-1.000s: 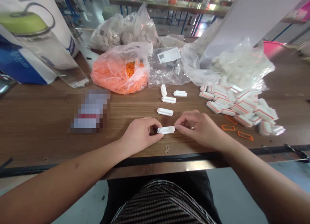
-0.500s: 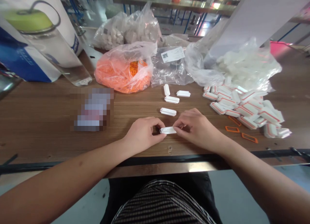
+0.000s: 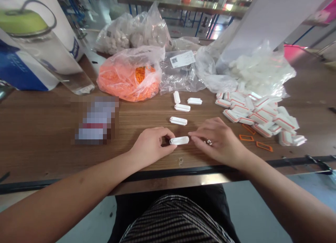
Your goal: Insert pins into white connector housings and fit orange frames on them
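White connector housing [image 3: 179, 140] is lying on the table [image 3: 39, 138] with the left hand [image 3: 149, 145] pinching its 9 o'clock end. The right hand [image 3: 220, 139] is hovering at 3 o'clock, fingers loosely spread. Gripped at one end only, the housing is likely risking a pivot or slip.

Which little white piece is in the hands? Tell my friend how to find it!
Start at the near edge of the wooden table, where the two hands meet. The left hand pinches one end of a small white plastic piece, and the fingertips of the right hand are at its other end. Four similar white pieces lie loose farther back; only this one is held.
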`<state>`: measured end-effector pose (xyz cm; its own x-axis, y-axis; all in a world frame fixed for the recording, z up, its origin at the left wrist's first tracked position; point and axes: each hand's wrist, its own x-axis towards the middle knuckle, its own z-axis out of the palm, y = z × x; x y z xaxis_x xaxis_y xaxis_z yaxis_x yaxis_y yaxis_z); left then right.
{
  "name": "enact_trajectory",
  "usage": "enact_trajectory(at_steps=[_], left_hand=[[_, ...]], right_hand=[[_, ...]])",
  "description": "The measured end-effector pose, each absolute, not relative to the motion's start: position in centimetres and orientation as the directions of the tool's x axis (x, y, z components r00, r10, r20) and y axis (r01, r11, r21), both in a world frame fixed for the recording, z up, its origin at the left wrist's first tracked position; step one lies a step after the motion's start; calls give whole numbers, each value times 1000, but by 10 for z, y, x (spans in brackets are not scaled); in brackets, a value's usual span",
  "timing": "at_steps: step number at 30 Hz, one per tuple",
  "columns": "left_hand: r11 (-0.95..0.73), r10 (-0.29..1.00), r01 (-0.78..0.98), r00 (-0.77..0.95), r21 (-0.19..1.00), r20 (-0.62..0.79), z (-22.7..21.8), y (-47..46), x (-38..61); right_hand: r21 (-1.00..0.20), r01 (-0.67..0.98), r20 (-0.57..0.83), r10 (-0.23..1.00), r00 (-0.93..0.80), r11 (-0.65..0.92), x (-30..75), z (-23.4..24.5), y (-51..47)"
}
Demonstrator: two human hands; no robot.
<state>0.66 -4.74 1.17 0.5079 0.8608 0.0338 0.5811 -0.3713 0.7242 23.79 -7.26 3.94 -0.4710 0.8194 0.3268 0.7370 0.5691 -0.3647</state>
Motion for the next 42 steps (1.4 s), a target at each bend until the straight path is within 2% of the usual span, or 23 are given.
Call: enact_trajectory(at_steps=[2, 3, 5, 7, 11, 20, 24, 30, 33, 36, 42], left_hand=[[-382, 859, 587, 510, 714, 41, 11, -47, 6], [-386, 860, 588, 509, 711, 46, 11, -47, 6], [-398, 856, 587, 514, 705, 55, 11, -46, 6], [-412, 850, 586, 523, 698, 61, 11, -46, 6], [-419, 846, 586, 529, 694, 64, 12, -46, 6], [-425, 844, 590, 532, 687, 66, 12, -45, 6], [-416, 847, 594, 529, 689, 55, 12, -45, 6], [-406, 854, 600, 517, 690, 53, 11, -46, 7], [-408, 853, 594, 519, 694, 57, 11, -46, 7], [-410, 853, 595, 518, 692, 60, 11, -46, 7], [-411, 850, 594, 524, 692, 55, 10, -45, 6]], right_hand=[[-481, 761, 303, 897, -322, 435, 256, 40, -73], [-494, 791, 260, 929, -263, 362, 266, 40, -73], [-447, 864, 160, 971, -180, 234, 282, 38, -75], [-432, 886, 76, 985, -153, 171, 293, 35, -78], [-526, 828, 43, 978, -203, 195, 297, 27, -82], [-488, 838, 27, 964, -265, 245, 290, 25, -78], [-450, 845, 13, 948, -318, 289, 289, 28, -77], [-287, 878, -15, 915, -403, 382, 286, 30, -69], [-259, 871, 0, 902, -432, 418, 290, 32, -67], [-302, 868, 19, 913, -407, 393, 296, 34, -69], [-350, 913, 6, 975, -223, 211, 298, 31, -78]])
